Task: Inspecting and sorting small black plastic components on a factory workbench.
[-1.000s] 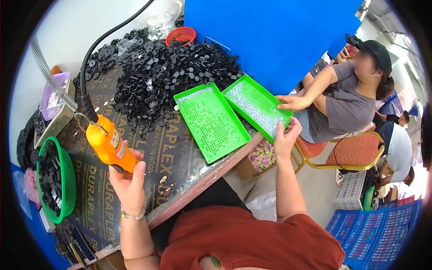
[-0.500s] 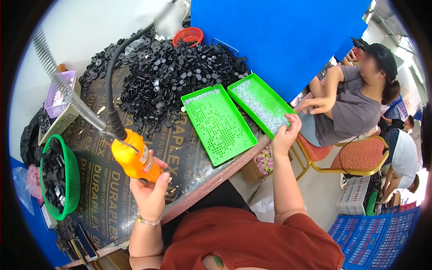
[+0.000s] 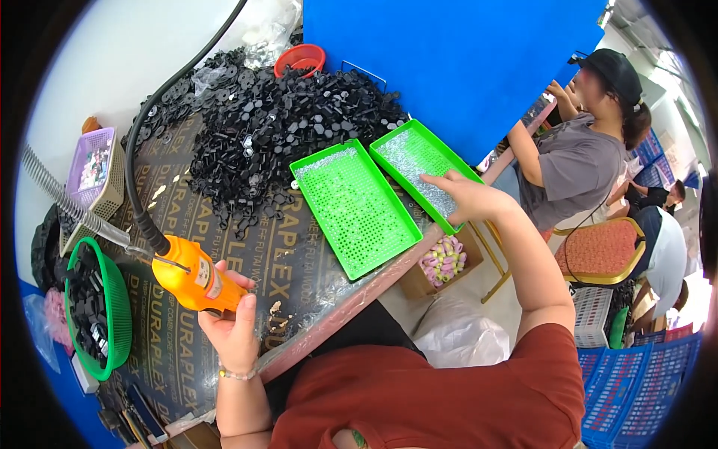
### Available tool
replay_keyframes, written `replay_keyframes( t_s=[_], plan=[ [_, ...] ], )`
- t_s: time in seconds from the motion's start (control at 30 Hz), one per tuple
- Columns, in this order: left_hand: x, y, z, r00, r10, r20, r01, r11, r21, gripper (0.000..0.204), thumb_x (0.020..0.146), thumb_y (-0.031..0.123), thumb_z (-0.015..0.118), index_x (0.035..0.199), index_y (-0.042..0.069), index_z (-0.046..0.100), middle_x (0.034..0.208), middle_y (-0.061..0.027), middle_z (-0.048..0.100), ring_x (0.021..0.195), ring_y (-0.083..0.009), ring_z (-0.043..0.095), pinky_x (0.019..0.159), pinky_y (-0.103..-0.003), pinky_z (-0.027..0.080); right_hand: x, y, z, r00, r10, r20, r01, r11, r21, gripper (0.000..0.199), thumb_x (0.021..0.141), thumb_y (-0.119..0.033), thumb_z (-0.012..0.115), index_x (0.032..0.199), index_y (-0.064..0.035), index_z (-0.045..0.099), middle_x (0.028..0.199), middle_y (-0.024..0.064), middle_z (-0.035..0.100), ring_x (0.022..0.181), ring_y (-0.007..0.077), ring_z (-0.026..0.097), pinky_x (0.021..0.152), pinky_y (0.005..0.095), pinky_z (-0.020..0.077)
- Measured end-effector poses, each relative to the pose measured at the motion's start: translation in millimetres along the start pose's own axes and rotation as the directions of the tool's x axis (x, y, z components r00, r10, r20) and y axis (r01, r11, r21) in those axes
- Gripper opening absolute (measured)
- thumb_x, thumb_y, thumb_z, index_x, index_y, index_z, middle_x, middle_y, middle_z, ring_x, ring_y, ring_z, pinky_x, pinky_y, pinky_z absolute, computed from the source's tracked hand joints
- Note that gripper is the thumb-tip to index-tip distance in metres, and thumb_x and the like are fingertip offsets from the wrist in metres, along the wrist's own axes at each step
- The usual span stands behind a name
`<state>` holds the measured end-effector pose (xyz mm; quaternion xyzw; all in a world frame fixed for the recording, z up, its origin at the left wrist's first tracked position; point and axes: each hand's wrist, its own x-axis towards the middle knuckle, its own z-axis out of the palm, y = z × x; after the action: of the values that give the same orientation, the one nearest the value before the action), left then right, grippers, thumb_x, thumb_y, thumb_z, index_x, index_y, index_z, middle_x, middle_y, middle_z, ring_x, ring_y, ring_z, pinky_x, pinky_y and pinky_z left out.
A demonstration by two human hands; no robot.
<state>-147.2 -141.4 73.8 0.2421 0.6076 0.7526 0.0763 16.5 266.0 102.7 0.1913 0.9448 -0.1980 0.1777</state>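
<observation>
My left hand (image 3: 233, 322) is closed around the body of a yellow-orange electric screwdriver (image 3: 191, 273), which hangs from a coil spring (image 3: 75, 206) and a thick black cord. Its tip is hidden from sight. Over the right-hand green tray (image 3: 465, 166) reaches my right hand (image 3: 471, 198), palm down, its index finger stretched out and its thumb apart. Small silvery metal pieces (image 3: 404, 155) lie in that tray under the fingers. Beside it, a second green tray (image 3: 389, 258) with a dimpled floor holds more such pieces, mostly along its far end.
A big heap of black plastic parts (image 3: 277, 127) covers the table's far side, with a red bowl (image 3: 301, 58) behind. At left stand a green basket (image 3: 123, 329) of black parts and a purple basket (image 3: 90, 191). A blue panel (image 3: 449, 67) rises ahead; a co-worker (image 3: 583, 150) sits right.
My right hand has come from the tray's near edge to over its silvery pieces. The screwdriver and my left hand have shifted left and slightly down in view. The co-worker's arm has moved away toward the far side.
</observation>
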Motion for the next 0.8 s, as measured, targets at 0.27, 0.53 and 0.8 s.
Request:
replay_keyframes(
  t_s=[0.27, 0.53, 0.8],
  plan=[
    [-1, -5, -4, 1.0, -0.005, 0.008, 0.005, 1.0, -0.01, 0.061, 0.082, 0.0, 0.071, 0.138, -0.001, 0.046, 0.104, -0.0084, 0.061, 0.094, -0.0174, 0.059, 0.087, -0.031, 0.048, 39, 21, 11, 0.967, -0.208, -0.148, 0.215, 0.976, 0.033, 0.071, 0.067, -0.001, 0.069, 0.135, -0.0178, 0.055, 0.117, 0.016, 0.054, 0.112, 0.0342, 0.056, 0.094, 0.0388, 0.048],
    [-3, -10, -8, 1.0, -0.005, -0.01, 0.005, 1.0, -0.025, 0.061, 0.081, -0.003, 0.07, 0.137, -0.001, 0.047, 0.105, -0.009, 0.06, 0.095, -0.018, 0.059, 0.089, -0.032, 0.048, 54, 34, 35, 0.905, -0.262, -0.335, 0.282, 0.959, 0.011, 0.028, 0.073, 0.001, 0.062, 0.101, -0.0039, 0.062, 0.107, 0.0158, 0.058, 0.107, 0.035, 0.057, 0.09, 0.0394, 0.0468],
    [-2, -15, -8, 1.0, 0.016, 0.0, -0.016, 1.0, -0.016, 0.059, 0.082, 0.001, 0.072, 0.135, -0.002, 0.047, 0.106, -0.0087, 0.061, 0.095, -0.0175, 0.06, 0.089, -0.032, 0.048, 66, 47, 10, 0.95, 0.283, -0.134, -0.124, 0.731, 0.671, 0.008, 0.082, -0.013, 0.062, 0.085, -0.0064, 0.064, 0.07, -0.0022, 0.052, 0.062, 0.0096, 0.047, 0.053, 0.0289, 0.0391]
  ],
)
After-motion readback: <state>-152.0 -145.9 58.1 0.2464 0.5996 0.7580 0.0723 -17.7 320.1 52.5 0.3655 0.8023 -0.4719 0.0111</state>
